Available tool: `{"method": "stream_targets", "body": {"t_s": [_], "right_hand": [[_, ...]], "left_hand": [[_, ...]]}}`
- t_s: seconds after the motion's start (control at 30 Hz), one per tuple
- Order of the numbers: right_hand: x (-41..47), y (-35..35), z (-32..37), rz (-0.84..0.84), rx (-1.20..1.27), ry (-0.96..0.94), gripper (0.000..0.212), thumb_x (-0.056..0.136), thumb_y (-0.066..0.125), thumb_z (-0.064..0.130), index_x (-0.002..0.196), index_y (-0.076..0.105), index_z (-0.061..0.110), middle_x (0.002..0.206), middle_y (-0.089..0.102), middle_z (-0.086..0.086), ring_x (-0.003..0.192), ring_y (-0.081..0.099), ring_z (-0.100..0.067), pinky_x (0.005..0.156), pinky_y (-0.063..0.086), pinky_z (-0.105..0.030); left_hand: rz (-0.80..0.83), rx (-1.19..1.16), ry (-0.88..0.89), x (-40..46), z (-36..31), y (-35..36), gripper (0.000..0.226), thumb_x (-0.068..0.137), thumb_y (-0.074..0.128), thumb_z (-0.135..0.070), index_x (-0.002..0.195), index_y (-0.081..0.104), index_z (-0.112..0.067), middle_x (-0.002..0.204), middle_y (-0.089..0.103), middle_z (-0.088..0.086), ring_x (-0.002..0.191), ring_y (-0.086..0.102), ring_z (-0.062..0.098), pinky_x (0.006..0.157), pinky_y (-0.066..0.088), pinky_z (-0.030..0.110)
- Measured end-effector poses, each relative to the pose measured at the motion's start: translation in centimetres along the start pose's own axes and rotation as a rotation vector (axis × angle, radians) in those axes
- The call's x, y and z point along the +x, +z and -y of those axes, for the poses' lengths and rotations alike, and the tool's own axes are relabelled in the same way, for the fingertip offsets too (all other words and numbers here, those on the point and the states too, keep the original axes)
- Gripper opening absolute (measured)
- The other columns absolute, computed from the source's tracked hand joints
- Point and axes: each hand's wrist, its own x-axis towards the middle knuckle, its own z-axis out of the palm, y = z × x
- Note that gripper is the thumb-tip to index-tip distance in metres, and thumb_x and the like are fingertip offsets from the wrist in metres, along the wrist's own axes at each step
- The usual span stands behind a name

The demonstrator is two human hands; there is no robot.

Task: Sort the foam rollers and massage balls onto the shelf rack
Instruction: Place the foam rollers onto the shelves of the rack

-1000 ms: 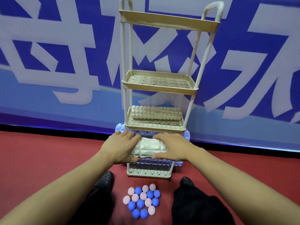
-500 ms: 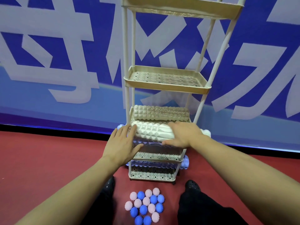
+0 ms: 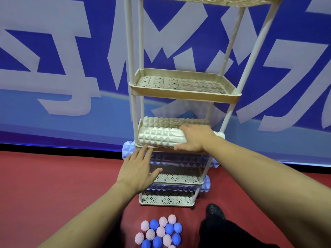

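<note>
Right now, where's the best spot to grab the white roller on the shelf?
Probably the bare left half of the white roller, coming from the front: it lies lengthwise at the shelf's front edge, the right hand covers its right part, and the tan roller blocks the back.

The second shelf is unoccupied and open at the front. The third shelf is filled by two rollers. Floor access ahead is obstructed by massage balls.

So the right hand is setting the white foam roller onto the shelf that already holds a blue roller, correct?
Not quite. In the head view the right hand sets the white foam roller onto a shelf that already holds a beige roller, not a blue one.
</note>
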Motion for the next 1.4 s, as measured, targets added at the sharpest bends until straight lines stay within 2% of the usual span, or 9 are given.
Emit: {"method": "stream_targets", "body": {"t_s": [0.13,0.33,0.57,0.73,0.9,1.0,1.07,1.27,1.4], "right_hand": [[0.8,0.4,-0.8,-0.007,0.005,-0.040,0.084,0.070,0.051,0.089,0.123,0.050,0.025,0.120,0.066,-0.004,0.104,0.065,-0.031,0.069,0.039,-0.037],[1.7,0.1,-1.5,0.021,0.057,-0.064,0.081,0.068,0.052,0.090,0.120,0.052,0.027,0.118,0.069,-0.001,0.103,0.065,-0.030,0.069,0.037,-0.038],[1.5,0.0,-1.4,0.004,0.028,-0.082,0.079,0.069,0.049,0.091,0.115,0.055,0.027,0.112,0.069,-0.002,0.100,0.064,-0.029,0.071,0.041,-0.039],[2.5,-1.1,-1.0,0.039,-0.041,-0.066,0.085,0.069,0.050,0.092,0.121,0.055,0.025,0.121,0.066,-0.003,0.108,0.062,-0.030,0.073,0.039,-0.040],[4.1,-1.4,-0.7,0.113,0.007,-0.046,0.069,0.068,0.056,0.088,0.100,0.045,0.029,0.112,0.067,0.000,0.085,0.056,-0.026,0.067,0.042,-0.038],[4.4,-0.4,-0.9,0.140,0.075,-0.042,0.077,0.069,0.060,0.084,0.117,0.051,0.025,0.124,0.065,-0.004,0.105,0.062,-0.031,0.085,0.049,-0.043],[4.3,0.8,-1.2,0.158,0.132,-0.022,0.081,0.072,0.062,0.079,0.130,0.050,0.023,0.132,0.063,-0.007,0.115,0.061,-0.032,0.093,0.048,-0.044],[2.9,5.0,-1.1,0.014,0.107,0.041,0.060,0.087,0.057,0.070,0.120,0.053,0.020,0.116,0.067,-0.009,0.103,0.064,-0.034,0.072,0.040,-0.040],[1.7,5.3,-1.0,-0.013,0.099,0.055,0.064,0.091,0.043,0.075,0.125,0.048,0.022,0.112,0.064,-0.012,0.100,0.061,-0.037,0.072,0.034,-0.041]], "left_hand": [[0.011,0.006,0.040,0.3,-0.2,0.6,0.087,0.094,0.026,-0.075,0.161,0.013,-0.021,0.170,0.005,0.000,0.155,0.013,0.021,0.123,0.021,0.041],[0.027,-0.051,0.032,1.3,-0.8,1.3,0.089,0.094,0.030,-0.074,0.161,0.010,-0.021,0.170,-0.002,-0.002,0.156,0.006,0.019,0.123,0.021,0.043],[-0.023,-0.070,0.041,1.7,-0.7,1.3,0.089,0.093,0.034,-0.074,0.160,0.017,-0.018,0.169,0.012,-0.002,0.153,0.018,0.017,0.123,0.022,0.035],[-0.022,-0.049,0.074,1.9,-0.3,0.1,0.091,0.091,0.036,-0.076,0.159,0.021,-0.019,0.167,0.022,-0.002,0.154,0.016,0.018,0.125,0.014,0.035],[0.026,-0.080,0.106,2.0,0.1,-0.4,0.094,0.089,0.041,-0.077,0.160,0.020,-0.018,0.166,0.023,-0.001,0.154,0.018,0.019,0.125,0.015,0.037],[0.050,-0.092,0.111,1.9,0.6,-0.4,0.096,0.088,0.041,-0.077,0.160,0.017,-0.019,0.167,0.021,-0.002,0.155,0.016,0.019,0.125,0.018,0.038],[0.062,-0.090,0.112,1.9,0.7,-0.3,0.097,0.088,0.041,-0.077,0.161,0.015,-0.019,0.168,0.019,-0.003,0.155,0.014,0.018,0.125,0.018,0.038],[0.062,-0.090,0.096,2.0,0.5,-0.1,0.097,0.088,0.041,-0.078,0.161,0.014,-0.020,0.168,0.017,-0.004,0.155,0.012,0.015,0.124,0.020,0.038],[0.066,-0.085,0.090,1.8,0.4,0.0,0.095,0.089,0.040,-0.077,0.161,0.012,-0.021,0.169,0.013,-0.006,0.156,0.009,0.013,0.124,0.021,0.040]]}}
